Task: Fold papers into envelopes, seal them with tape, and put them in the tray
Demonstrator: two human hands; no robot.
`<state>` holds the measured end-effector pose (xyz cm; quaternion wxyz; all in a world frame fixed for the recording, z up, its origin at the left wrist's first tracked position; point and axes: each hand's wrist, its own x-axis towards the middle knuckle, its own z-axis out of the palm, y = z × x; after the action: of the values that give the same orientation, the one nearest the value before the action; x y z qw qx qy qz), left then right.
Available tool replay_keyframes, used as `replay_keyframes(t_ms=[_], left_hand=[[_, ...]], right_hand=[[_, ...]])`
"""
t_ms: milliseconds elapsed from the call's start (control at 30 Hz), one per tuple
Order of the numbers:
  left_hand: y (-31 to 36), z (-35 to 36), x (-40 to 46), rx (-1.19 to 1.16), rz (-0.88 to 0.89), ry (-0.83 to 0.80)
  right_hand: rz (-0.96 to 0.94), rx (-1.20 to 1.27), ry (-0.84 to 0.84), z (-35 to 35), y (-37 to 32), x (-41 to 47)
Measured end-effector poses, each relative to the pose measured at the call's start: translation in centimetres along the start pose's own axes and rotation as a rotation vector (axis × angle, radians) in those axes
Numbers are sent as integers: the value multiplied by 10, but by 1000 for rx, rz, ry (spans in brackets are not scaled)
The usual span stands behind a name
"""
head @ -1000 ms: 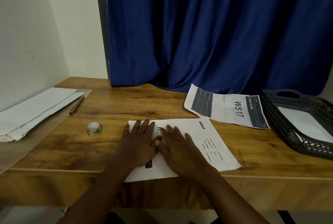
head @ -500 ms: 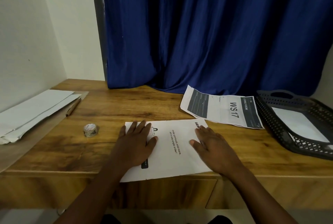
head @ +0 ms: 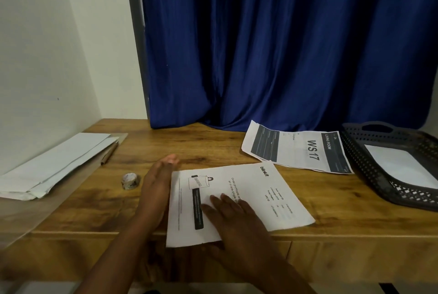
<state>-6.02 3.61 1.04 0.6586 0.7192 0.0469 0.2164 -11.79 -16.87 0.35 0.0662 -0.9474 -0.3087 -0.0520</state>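
Note:
A white printed sheet [head: 256, 189] lies flat at the front edge of the wooden table [head: 213, 149], its near corner hanging over the edge. My right hand [head: 233, 215] presses flat on the sheet's near middle, fingers straight. My left hand [head: 157, 184] stands on its edge with straight fingers along the sheet's left side. A small roll of tape [head: 130, 180] sits just left of my left hand. A dark perforated tray [head: 369, 163] at the right holds a white paper [head: 400, 165].
A second printed sheet marked WS 17 [head: 298, 149] lies behind the first, next to the tray. A stack of white envelopes and papers [head: 54, 165] rests at the left with a pencil [head: 109, 153] beside it. A blue curtain [head: 272, 45] hangs behind the table.
My left hand lifted off the sheet and now stands on its edge at the sheet's left side. My right hand slid from the sheet's right part back to its near middle.

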Motion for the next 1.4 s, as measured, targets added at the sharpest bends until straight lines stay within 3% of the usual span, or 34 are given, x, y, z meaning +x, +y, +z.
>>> replay_keyframes(t_ms=[167,433,633,733,867,1000,1133,1300,1400], left_hand=[[-9,-12,7,-352,-117,29],[1,-15,1,-505,-115,-54],[4,3,-1,-167,-94,-214],[6,6,-11,70,-30,-300],[2,5,-18,217,74,-301],[0,6,-14,305,132,-263],[-5,8,-16,485,237,-278],[-9,10,-19,650,387,-413],[-9,11,-20,874,454,-546]], right_hand=[[-7,212,60,-3,22,-19],[240,1103,330,-32,44,-44],[407,1555,441,-48,61,-29],[510,1653,458,-47,71,-18],[572,1574,502,-41,82,-4],[572,1261,638,-29,90,8],[533,1082,671,-17,91,7],[475,658,657,-9,89,5],[350,419,584,-9,82,3]])
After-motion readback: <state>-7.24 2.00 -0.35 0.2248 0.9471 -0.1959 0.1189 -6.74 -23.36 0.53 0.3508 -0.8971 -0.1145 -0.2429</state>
